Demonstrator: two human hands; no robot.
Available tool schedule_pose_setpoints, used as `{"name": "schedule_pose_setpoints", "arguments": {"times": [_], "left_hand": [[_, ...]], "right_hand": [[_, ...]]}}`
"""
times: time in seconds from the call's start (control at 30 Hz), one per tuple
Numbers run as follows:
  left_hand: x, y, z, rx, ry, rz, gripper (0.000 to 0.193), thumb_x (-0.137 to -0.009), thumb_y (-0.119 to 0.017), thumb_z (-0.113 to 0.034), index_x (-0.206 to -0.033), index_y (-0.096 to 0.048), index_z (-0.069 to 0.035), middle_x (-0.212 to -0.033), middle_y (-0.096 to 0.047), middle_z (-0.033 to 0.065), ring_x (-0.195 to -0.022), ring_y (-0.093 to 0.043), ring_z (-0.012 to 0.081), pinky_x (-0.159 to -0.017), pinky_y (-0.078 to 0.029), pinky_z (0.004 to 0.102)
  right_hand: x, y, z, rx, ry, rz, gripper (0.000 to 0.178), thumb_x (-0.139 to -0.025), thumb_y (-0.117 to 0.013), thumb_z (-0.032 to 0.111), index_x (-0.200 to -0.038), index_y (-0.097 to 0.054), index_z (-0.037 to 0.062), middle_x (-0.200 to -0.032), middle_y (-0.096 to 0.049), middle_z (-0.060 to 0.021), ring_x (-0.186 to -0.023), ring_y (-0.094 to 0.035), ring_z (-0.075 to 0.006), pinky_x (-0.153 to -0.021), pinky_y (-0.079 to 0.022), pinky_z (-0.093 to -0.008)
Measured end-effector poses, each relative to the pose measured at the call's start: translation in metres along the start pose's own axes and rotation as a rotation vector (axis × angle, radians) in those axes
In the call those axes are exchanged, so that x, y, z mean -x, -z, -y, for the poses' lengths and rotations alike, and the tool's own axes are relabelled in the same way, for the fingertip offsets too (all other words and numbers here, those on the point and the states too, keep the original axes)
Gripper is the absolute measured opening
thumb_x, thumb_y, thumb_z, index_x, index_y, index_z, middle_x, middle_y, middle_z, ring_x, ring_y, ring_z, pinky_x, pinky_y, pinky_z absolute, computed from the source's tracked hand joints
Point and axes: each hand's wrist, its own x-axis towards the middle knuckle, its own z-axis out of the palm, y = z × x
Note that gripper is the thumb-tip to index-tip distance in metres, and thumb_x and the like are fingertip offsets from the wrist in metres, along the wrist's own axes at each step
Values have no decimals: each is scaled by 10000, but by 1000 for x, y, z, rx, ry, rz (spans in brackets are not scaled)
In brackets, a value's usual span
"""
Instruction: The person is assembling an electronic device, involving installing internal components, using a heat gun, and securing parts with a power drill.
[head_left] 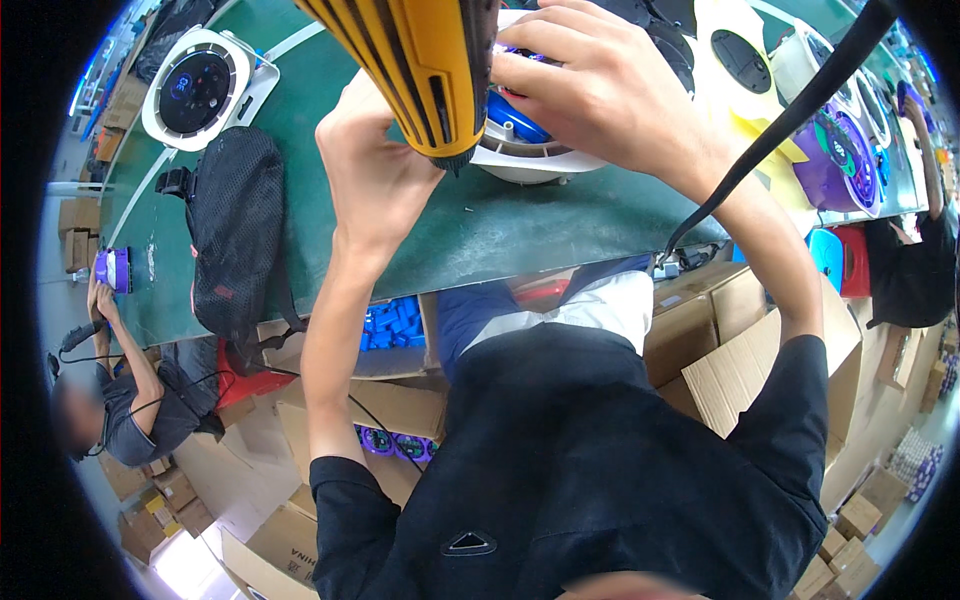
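Observation:
A white round housing (535,170) with a blue part (517,122) inside lies on the green table in front of me. Over it my right hand (610,95) is closed, fingers bent into its upper part; what they pinch I cannot make out. My left hand (368,165) is at the housing's left side, its fingers hidden behind a yellow and black power tool (425,75). That tool comes down from the top of the view, close above both hands, and covers part of the housing.
A black mesh pouch (238,235) and a white device with a dark round face (195,90) lie left. A black cable (780,140) crosses at right, near purple housings (840,160). Cardboard boxes (710,310) and a bin of blue parts (395,325) stand below. Co-workers (150,390) sit at both sides.

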Motion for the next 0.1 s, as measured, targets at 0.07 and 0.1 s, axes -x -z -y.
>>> {"name": "schedule_pose_setpoints", "arguments": {"times": [0.07, 0.1], "left_hand": [[2, -3, -1, 21, 25, -59, 173, -849, -781, -19, -1017, -742, -27, -971, -735, 83, -882, -688, 185, -793, -532, 274], [4, -4, -2, 18, 49, -60, 162, -857, -774, -18, -1015, -744, -32, -996, -740, 83, -893, -694, 193, -817, -534, 276]], "right_hand": [[0, 2, 0, -69, -31, 45, 418, -784, -788, 175, -1181, -656, 172, -1120, -681, -101, -1083, -671, -302, -984, -521, -393], [0, 6, 1, -137, -61, 90, 421, -795, -778, 193, -1199, -660, 175, -1139, -683, -101, -1102, -670, -304, -1026, -502, -392]]}}
